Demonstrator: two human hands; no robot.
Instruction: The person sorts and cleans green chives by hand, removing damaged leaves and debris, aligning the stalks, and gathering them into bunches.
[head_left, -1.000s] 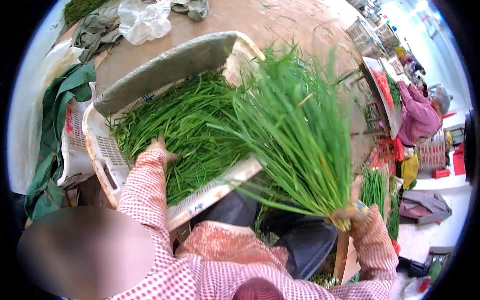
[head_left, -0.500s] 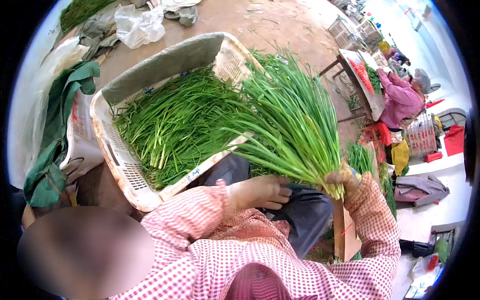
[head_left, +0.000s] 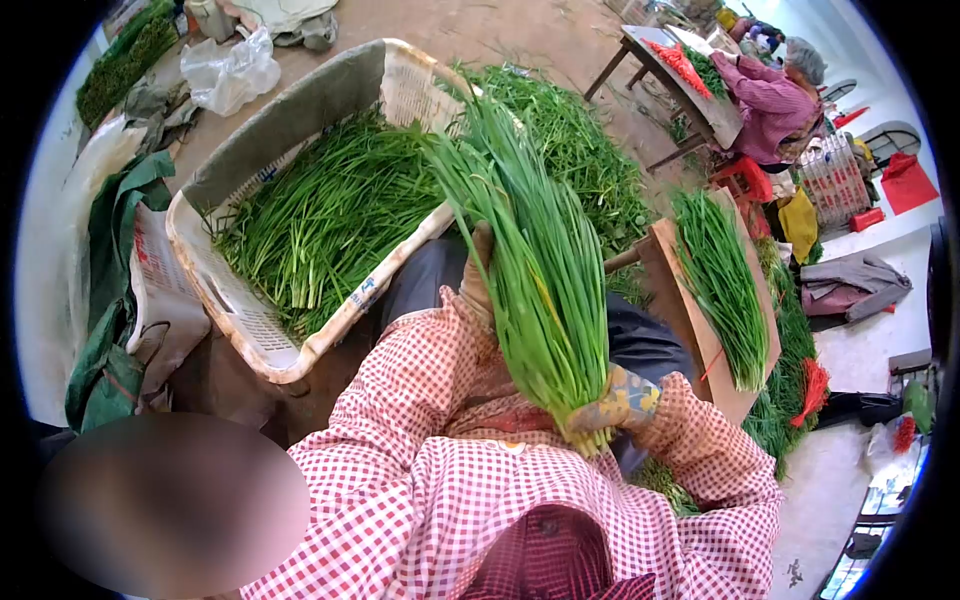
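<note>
A large bunch of long green stalks (head_left: 545, 290) slants across my lap, its pale cut ends low and its leafy tips up and to the left. My right hand (head_left: 618, 400), in a patterned glove, is wrapped round the bunch near the cut ends. Along the bunch's left side is my left hand (head_left: 480, 275), its fingers partly hidden behind the leaves; how firmly it grips does not show. A white plastic basket (head_left: 335, 325), lined with grey cloth, stands at the left with loose green stalks (head_left: 320, 220) in it.
Another pile of greens (head_left: 590, 160) lies beyond the basket. At my right, a smaller bunch (head_left: 720, 285) rests on a wooden board (head_left: 690, 345). A person in pink (head_left: 765, 105) is at a table (head_left: 680, 90) at the upper right. Green cloth (head_left: 110, 280) hangs at the far left.
The bunch has come left and nearer my body with my right hand still round it. My left hand has left the basket and moved to the bunch's side. The view has turned toward the right.
</note>
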